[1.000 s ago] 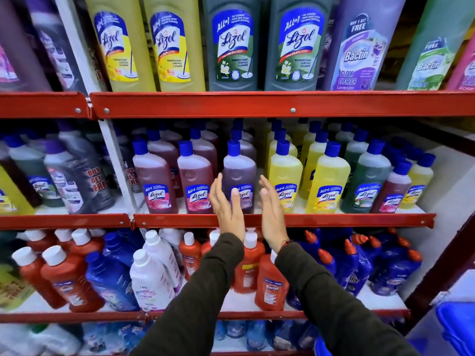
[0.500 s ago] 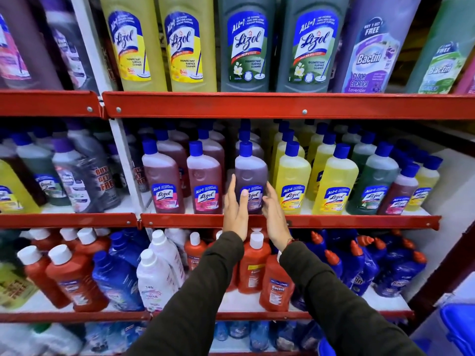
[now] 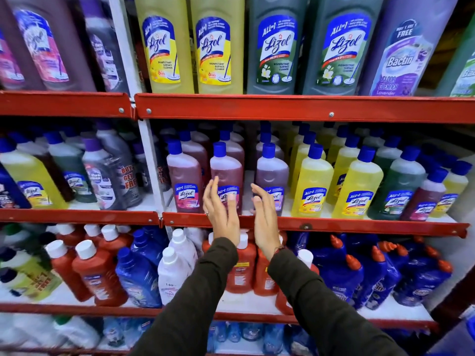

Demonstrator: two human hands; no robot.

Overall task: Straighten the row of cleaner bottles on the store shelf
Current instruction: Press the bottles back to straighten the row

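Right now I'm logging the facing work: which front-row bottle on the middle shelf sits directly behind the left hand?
The middle pinkish-red Lizol bottle, second from the white upright; the left hand covers its label, while the purple bottle stands behind the right hand.

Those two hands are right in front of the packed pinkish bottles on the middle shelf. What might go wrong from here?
1. The pink-liquid bottle with a blue cap stands at the red shelf lip; a clumsy nudge from the left hand might tip it off.
2. The rows are tightly packed, so pushing the purple-liquid blue-capped bottle with the right hand may topple the bottles behind.
3. The dark sleeves hang close to the orange white-capped bottles below and might snag them.
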